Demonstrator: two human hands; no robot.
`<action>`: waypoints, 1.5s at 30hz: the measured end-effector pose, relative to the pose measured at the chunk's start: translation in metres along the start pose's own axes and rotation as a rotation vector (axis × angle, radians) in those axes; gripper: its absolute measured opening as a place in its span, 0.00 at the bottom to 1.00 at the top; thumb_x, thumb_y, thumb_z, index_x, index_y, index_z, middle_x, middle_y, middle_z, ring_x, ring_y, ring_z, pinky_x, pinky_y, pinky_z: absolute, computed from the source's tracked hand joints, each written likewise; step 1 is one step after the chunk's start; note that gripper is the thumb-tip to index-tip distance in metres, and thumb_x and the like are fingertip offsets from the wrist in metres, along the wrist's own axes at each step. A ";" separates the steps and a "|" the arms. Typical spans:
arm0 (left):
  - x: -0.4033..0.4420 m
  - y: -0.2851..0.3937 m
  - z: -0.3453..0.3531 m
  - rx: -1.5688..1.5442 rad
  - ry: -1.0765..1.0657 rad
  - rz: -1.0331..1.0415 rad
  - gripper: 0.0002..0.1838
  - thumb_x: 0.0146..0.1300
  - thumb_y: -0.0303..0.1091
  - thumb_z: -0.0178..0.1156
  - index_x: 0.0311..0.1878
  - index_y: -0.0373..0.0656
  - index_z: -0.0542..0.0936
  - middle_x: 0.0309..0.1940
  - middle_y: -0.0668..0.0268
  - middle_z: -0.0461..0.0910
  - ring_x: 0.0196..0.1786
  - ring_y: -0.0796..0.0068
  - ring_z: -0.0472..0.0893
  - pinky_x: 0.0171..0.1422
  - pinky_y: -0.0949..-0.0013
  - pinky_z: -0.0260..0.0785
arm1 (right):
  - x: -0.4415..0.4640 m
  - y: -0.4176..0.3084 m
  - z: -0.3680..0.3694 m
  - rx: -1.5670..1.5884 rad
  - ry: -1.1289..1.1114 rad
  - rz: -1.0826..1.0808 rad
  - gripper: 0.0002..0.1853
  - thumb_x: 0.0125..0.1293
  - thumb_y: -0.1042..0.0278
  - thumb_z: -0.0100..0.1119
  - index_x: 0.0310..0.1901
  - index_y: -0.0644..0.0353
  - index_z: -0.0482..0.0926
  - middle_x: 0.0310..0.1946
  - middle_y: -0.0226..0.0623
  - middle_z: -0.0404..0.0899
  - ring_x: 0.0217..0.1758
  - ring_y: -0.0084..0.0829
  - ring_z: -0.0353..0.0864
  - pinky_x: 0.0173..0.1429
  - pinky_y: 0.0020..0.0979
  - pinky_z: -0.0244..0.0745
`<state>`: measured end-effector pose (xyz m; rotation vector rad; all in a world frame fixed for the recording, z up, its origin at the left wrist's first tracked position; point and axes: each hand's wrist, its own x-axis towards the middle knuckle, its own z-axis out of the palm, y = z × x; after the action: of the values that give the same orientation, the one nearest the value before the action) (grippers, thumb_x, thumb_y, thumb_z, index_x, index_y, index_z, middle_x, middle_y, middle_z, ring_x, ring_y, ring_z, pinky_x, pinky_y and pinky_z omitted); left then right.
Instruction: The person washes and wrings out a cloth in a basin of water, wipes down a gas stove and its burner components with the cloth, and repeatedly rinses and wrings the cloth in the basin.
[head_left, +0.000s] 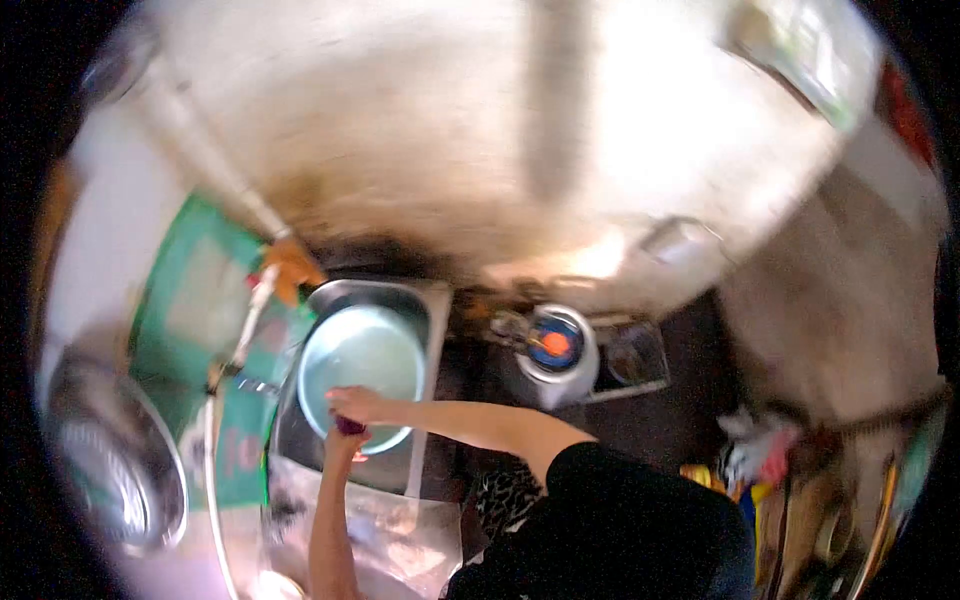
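Note:
A small dark purple thing (349, 426), too blurred to name, is between my two hands over the near left rim of a pale blue basin (420, 362). My left hand (350, 442) is closed around it from below. My right hand (358, 404) reaches across from the right and is closed on its upper side. Several fingers are smeared or hidden. Inside a metal sink (437, 310) sits the basin, with what looks like cloudy water in it.
A white pipe with a tap (240, 352) stands left of the sink, by a green panel (165, 330). A large metal bowl (165, 450) leans at far left. Right of the sink is a white round appliance (583, 372), with a clear tray (655, 365) beside it.

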<state>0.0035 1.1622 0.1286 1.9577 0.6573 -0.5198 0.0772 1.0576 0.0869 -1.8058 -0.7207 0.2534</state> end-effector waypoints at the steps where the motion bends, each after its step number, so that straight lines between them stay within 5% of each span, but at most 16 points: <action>1: -0.017 0.012 0.017 -0.043 -0.027 0.437 0.16 0.40 0.28 0.66 0.36 0.40 0.75 0.22 0.67 0.75 0.22 0.77 0.74 0.19 0.75 0.68 | -0.018 -0.021 -0.023 0.110 -0.061 0.027 0.20 0.63 0.48 0.42 0.42 0.57 0.74 0.42 0.42 0.76 0.46 0.43 0.72 0.54 0.38 0.65; 4: -0.077 0.078 0.071 -0.199 -0.178 0.497 0.22 0.46 0.31 0.66 0.45 0.39 0.71 0.35 0.66 0.76 0.30 0.78 0.75 0.26 0.77 0.68 | -0.069 -0.018 -0.076 0.262 -0.141 0.282 0.29 0.67 0.42 0.32 0.33 0.60 0.75 0.30 0.42 0.77 0.34 0.42 0.76 0.43 0.38 0.71; 5: -0.044 0.059 0.076 -0.131 -0.328 0.383 0.23 0.50 0.34 0.65 0.47 0.38 0.70 0.37 0.65 0.75 0.35 0.76 0.76 0.26 0.77 0.69 | -0.097 -0.019 -0.108 0.626 -0.195 0.361 0.29 0.66 0.41 0.32 0.34 0.60 0.76 0.27 0.40 0.77 0.30 0.38 0.77 0.38 0.35 0.72; 6: -0.060 0.076 0.098 0.061 -0.101 0.433 0.22 0.58 0.42 0.58 0.50 0.36 0.68 0.40 0.64 0.74 0.40 0.72 0.76 0.32 0.72 0.73 | -0.129 -0.026 -0.133 0.996 -0.247 0.414 0.30 0.66 0.41 0.32 0.35 0.60 0.76 0.25 0.38 0.77 0.26 0.34 0.77 0.32 0.32 0.74; 9: -0.096 0.118 0.186 -0.313 -0.292 0.322 0.23 0.64 0.48 0.48 0.51 0.36 0.67 0.43 0.61 0.73 0.43 0.68 0.76 0.41 0.67 0.73 | -0.230 -0.028 -0.195 0.626 0.205 0.167 0.23 0.66 0.48 0.42 0.38 0.63 0.77 0.28 0.33 0.78 0.23 0.26 0.76 0.28 0.26 0.74; 12: -0.078 0.120 0.291 -0.511 -0.685 0.395 0.24 0.67 0.49 0.40 0.53 0.37 0.66 0.45 0.59 0.72 0.45 0.65 0.75 0.45 0.63 0.71 | -0.325 -0.008 -0.254 0.609 0.345 0.531 0.16 0.63 0.58 0.51 0.43 0.64 0.76 0.32 0.33 0.78 0.28 0.24 0.77 0.33 0.26 0.75; 14: -0.132 0.154 0.367 -0.345 -0.567 0.519 0.24 0.68 0.49 0.38 0.52 0.36 0.66 0.44 0.58 0.73 0.44 0.65 0.76 0.44 0.64 0.72 | -0.391 0.042 -0.298 0.241 0.488 0.523 0.17 0.61 0.61 0.53 0.47 0.64 0.73 0.34 0.34 0.78 0.33 0.24 0.78 0.36 0.27 0.75; 16: -0.143 0.160 0.441 -0.509 -0.682 0.323 0.21 0.67 0.47 0.42 0.50 0.37 0.68 0.42 0.58 0.74 0.42 0.65 0.76 0.43 0.65 0.72 | -0.470 0.028 -0.350 0.492 0.791 0.690 0.19 0.61 0.60 0.55 0.49 0.63 0.71 0.36 0.33 0.78 0.35 0.24 0.78 0.39 0.28 0.74; 22: -0.207 0.181 0.621 -0.732 -0.873 -0.125 0.09 0.63 0.33 0.51 0.43 0.39 0.71 0.44 0.60 0.74 0.50 0.60 0.73 0.58 0.53 0.64 | -0.620 0.020 -0.481 1.124 1.421 0.307 0.11 0.60 0.58 0.56 0.39 0.55 0.73 0.33 0.27 0.75 0.37 0.23 0.74 0.41 0.29 0.70; 30: -0.260 0.251 0.782 -0.677 -1.048 -0.565 0.26 0.63 0.42 0.51 0.59 0.35 0.62 0.54 0.47 0.66 0.59 0.50 0.65 0.64 0.47 0.57 | -0.709 0.043 -0.638 1.338 1.197 0.092 0.14 0.55 0.68 0.61 0.43 0.57 0.71 0.36 0.29 0.73 0.40 0.26 0.73 0.47 0.30 0.67; 32: -0.255 0.267 0.820 -0.343 -0.911 -0.481 0.28 0.64 0.44 0.49 0.61 0.37 0.59 0.58 0.46 0.62 0.60 0.49 0.63 0.64 0.49 0.57 | -0.712 0.067 -0.673 0.653 1.351 0.232 0.18 0.54 0.70 0.61 0.47 0.58 0.69 0.39 0.34 0.73 0.42 0.32 0.74 0.48 0.33 0.68; 33: -0.229 0.263 0.845 -0.317 -1.010 -0.386 0.30 0.64 0.44 0.48 0.64 0.40 0.55 0.62 0.46 0.55 0.61 0.50 0.63 0.63 0.52 0.59 | -0.713 0.078 -0.692 0.663 1.320 0.232 0.18 0.54 0.70 0.61 0.47 0.58 0.69 0.39 0.34 0.73 0.42 0.32 0.74 0.48 0.33 0.68; 35: -0.216 0.297 0.886 -0.336 -1.070 -0.110 0.29 0.64 0.44 0.48 0.64 0.40 0.55 0.62 0.47 0.56 0.61 0.51 0.63 0.63 0.52 0.59 | -0.707 0.093 -0.726 -0.302 1.074 0.399 0.23 0.53 0.69 0.61 0.50 0.60 0.68 0.40 0.40 0.72 0.44 0.38 0.73 0.48 0.36 0.69; 39: -0.199 0.392 0.954 -0.360 -1.027 0.257 0.29 0.64 0.43 0.48 0.64 0.40 0.55 0.61 0.47 0.56 0.61 0.52 0.63 0.63 0.53 0.58 | -0.687 0.108 -0.790 -0.649 0.670 0.199 0.27 0.49 0.66 0.63 0.53 0.56 0.68 0.40 0.42 0.70 0.43 0.43 0.73 0.46 0.40 0.69; 43: -0.184 0.457 0.994 -0.414 -1.012 0.333 0.29 0.63 0.43 0.49 0.64 0.40 0.55 0.61 0.48 0.57 0.61 0.53 0.63 0.63 0.54 0.58 | -0.663 0.099 -0.878 -0.462 0.374 0.058 0.24 0.52 0.66 0.62 0.52 0.56 0.70 0.37 0.39 0.73 0.37 0.37 0.75 0.41 0.35 0.71; 45: -0.176 0.481 1.008 -0.436 -0.999 0.346 0.29 0.63 0.43 0.49 0.64 0.40 0.56 0.61 0.48 0.57 0.61 0.53 0.64 0.64 0.55 0.58 | -0.639 0.087 -0.924 0.081 -0.117 0.130 0.22 0.54 0.64 0.62 0.51 0.57 0.72 0.31 0.34 0.75 0.31 0.26 0.74 0.34 0.28 0.71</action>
<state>0.0956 0.0358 0.1122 1.1411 -0.1970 -0.9327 0.0683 -0.0610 0.2245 -1.7740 -0.6651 0.4713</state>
